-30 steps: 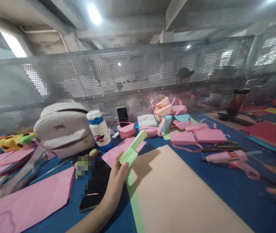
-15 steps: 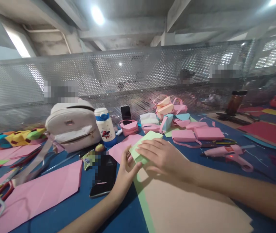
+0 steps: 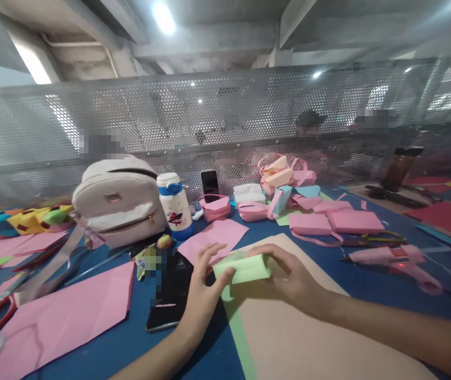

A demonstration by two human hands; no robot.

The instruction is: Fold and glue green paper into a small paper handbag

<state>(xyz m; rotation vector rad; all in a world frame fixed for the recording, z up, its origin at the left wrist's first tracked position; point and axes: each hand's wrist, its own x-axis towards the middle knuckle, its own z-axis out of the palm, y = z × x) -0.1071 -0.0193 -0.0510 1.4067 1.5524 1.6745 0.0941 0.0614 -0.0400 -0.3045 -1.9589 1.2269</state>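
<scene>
Both my hands hold a folded light green paper piece (image 3: 244, 268) just above a large beige sheet (image 3: 300, 338) on the blue table. My left hand (image 3: 204, 287) grips its left end, thumb on the front and fingers raised behind. My right hand (image 3: 289, 277) wraps its right end, fingers curled over the top. A narrow green paper strip (image 3: 240, 338) lies along the beige sheet's left edge below the piece.
A black phone (image 3: 170, 295) and pink sheets (image 3: 63, 316) lie to the left. A white backpack (image 3: 116, 203), a bottle (image 3: 176, 206) and an upright phone (image 3: 210, 184) stand behind. Pink paper boxes (image 3: 336, 221), a pink glue gun (image 3: 394, 258) and a perforated metal screen (image 3: 225, 126) are beyond.
My right hand came in from the right and joined the left on the green paper. The paper went from raised and unfolded to folded flat and low between both hands.
</scene>
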